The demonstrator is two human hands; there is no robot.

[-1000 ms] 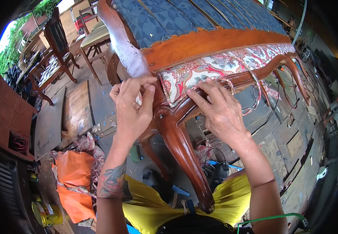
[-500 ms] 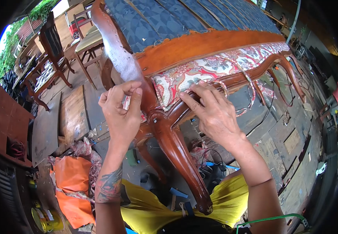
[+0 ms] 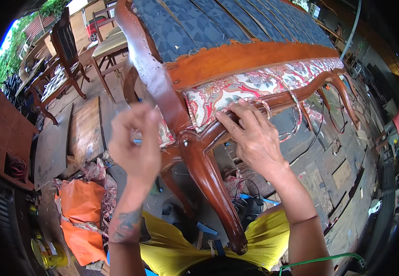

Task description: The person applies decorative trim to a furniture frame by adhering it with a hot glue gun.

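A carved wooden furniture frame (image 3: 218, 184) rests tilted before me, one curved leg pointing toward my lap. Floral fabric (image 3: 227, 94) runs along its rail, and patterned cord (image 3: 297, 108) loops over it. Blue fabric (image 3: 208, 27) covers the part behind the orange-brown board (image 3: 236, 57). My right hand (image 3: 252, 131) lies on the fabric's edge and the rail, fingertips pressing there; whether something small is pinched is hidden. My left hand (image 3: 137, 140) hovers left of the frame's corner, blurred, its fingers curled; what it holds, if anything, cannot be made out.
An orange bundle (image 3: 82, 214) lies on the floor at lower left, near a yellow container (image 3: 47, 254). Wooden chairs (image 3: 109, 48) stand at upper left. Boards (image 3: 86, 129) cover parts of the floor. A green cord (image 3: 319, 259) crosses by my right arm.
My left hand has moved slightly down and left, away from the frame's corner. My right hand stays on the fabric edge. The view has shifted slightly.
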